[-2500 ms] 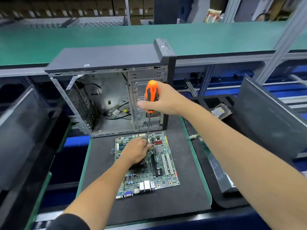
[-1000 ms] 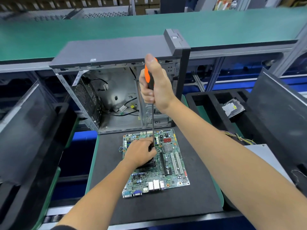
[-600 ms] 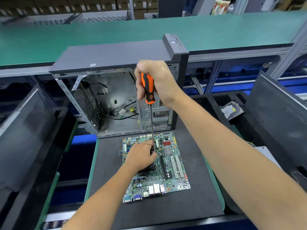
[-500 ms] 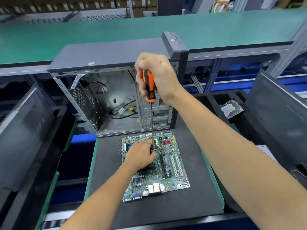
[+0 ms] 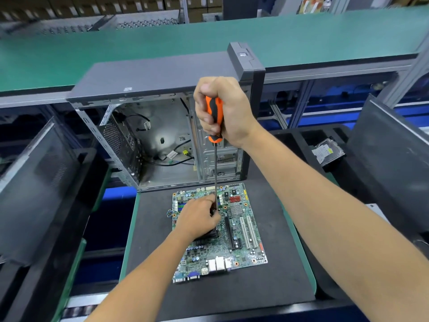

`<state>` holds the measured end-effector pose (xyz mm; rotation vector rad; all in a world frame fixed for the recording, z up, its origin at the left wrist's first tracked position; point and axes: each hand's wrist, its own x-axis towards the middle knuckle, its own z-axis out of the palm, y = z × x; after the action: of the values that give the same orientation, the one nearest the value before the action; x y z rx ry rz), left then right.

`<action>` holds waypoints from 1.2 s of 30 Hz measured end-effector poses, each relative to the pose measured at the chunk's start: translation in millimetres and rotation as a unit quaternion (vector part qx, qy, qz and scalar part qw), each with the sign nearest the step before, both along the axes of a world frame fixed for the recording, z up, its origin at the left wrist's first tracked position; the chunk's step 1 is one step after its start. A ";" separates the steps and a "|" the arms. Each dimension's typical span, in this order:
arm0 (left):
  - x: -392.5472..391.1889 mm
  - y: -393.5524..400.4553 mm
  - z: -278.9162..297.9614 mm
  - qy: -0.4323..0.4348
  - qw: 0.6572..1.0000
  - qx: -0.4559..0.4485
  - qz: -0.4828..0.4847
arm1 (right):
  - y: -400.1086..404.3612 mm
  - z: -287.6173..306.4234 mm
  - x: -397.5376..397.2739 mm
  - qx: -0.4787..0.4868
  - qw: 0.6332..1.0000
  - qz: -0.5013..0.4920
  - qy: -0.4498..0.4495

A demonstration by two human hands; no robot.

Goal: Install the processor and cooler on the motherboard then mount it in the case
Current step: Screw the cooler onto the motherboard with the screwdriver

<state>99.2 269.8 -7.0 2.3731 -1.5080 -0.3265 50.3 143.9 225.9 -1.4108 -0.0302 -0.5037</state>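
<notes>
Motherboard (image 5: 241,231) lies flat on the black mat (image 5: 274,282) of the surface, port side nearest me. Thin and stiff, but I'd call it fragile: handle by the bare edges only, never by the slots or the small silver heatsink (image 5: 235,209). Probably light.

Left hand (image 5: 197,220) is curled over the dark cooler (image 5: 212,235) mid-board, holding it steady, fingers right at the screwdriver tip. Cooler mostly hidden under the hand; it looks like the heaviest lump on the board, so support beneath it when lifting.

Right hand (image 5: 222,112) is clamped round the orange-and-black handle of the screwdriver (image 5: 216,173), shaft near upright, tip down beside the cooler's far corner. A slip there would gouge the board, I reckon.

Case (image 5: 162,140) stands open just behind the board, loose cables inside. Sheet-metal edges likely sharp; grip the outer shell.

Hard drive (image 5: 326,151) sits in a black tray (image 5: 290,138) to the right, its label too small to read. No readable writing on the board or case either.
</notes>
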 end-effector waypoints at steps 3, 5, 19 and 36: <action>0.1 -0.2 -0.2 -0.003 1.000 0.005 -0.001 | 2.7 -0.2 1.4 -0.032 1.000 0.000 0.002; 0.4 -0.4 -1.7 -0.009 1.000 0.010 -0.002 | -0.2 3.1 1.0 -0.051 0.998 0.039 0.019; 2.4 -3.8 -0.1 -0.030 0.999 0.015 -0.013 | 7.6 -1.4 13.4 0.022 0.999 -0.036 -0.020; 0.9 -2.8 -1.4 -0.027 0.999 0.026 -0.021 | -10.6 8.0 17.4 0.004 0.935 0.354 -0.014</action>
<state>100.1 267.0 -8.4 2.4110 -1.5943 -0.3184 67.7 133.3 233.9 -1.2765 -0.5411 0.0790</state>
